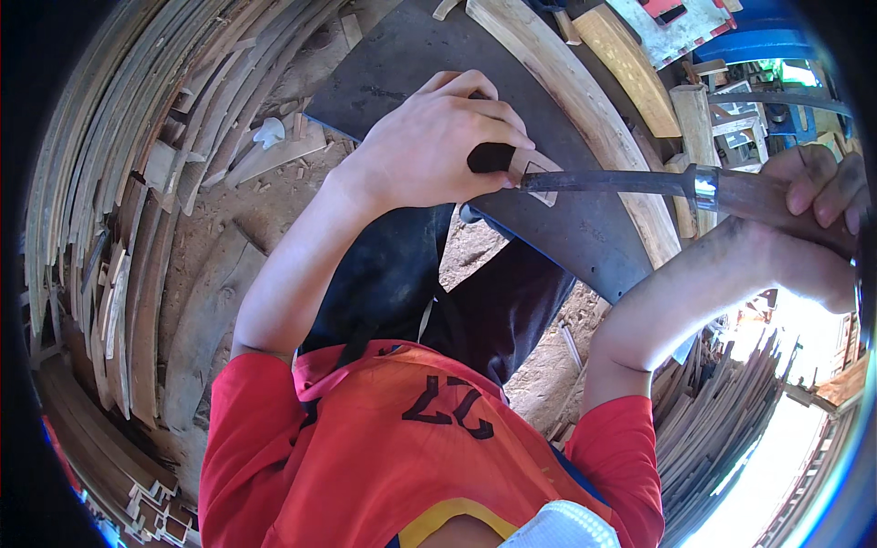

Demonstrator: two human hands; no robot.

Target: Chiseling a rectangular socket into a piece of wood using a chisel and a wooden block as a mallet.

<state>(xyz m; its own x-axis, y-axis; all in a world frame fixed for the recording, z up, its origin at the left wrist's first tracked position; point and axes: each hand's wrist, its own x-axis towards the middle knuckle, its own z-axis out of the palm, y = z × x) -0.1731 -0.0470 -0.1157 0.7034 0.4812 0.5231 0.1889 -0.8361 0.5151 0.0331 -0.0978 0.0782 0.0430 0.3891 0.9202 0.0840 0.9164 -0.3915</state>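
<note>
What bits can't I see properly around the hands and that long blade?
In the head view:
Part of the small wooden piece: covered by the left hand.
The far end of the wooden handle: lost at the right hand and the dark right rim.
Whether the blade touches the left thumb: they overlap from this one angle.
Details in the bright patch: washed out by glare.

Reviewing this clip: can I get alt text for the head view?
A person's left hand holds a small wooden piece over a dark tabletop, while the right hand grips a wooden-handled blade, its tip at that piece. A long curved wooden beam lies along the tabletop; wooden strips are piled at left.
</note>
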